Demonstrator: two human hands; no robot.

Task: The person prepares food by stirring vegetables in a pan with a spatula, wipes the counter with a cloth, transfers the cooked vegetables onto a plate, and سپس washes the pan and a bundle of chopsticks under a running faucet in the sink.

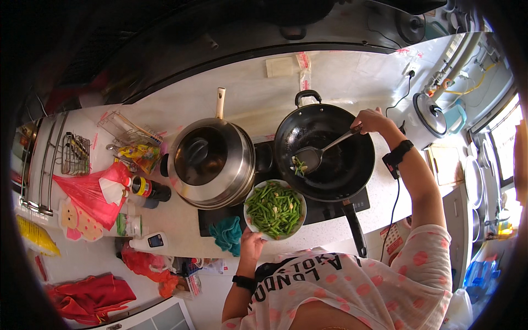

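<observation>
My right hand (368, 122) grips the handle of a metal cooking spatula (311, 156), whose blade rests low on the left side of a black wok (346, 173). A few green pieces and pale bits (298, 168) lie by the blade's edge; the rest of the wok's inside shows only a dark, shiny surface. With my left hand (252, 242) I hold the rim of a white bowl (303, 214) at its lower left. Cut green beans (274, 208) with pale garlic-like bits fill it. The bowl is beside the wok's lower left edge.
Left of the wok stands a lidded steel pot (235, 165). A teal cloth (227, 235) lies near the counter's front edge. Dark sauce bottles (152, 189) and a red plastic bag (95, 189) are farther left. The wok's long handle (357, 233) points toward me. A rice cooker (420, 119) stands right.
</observation>
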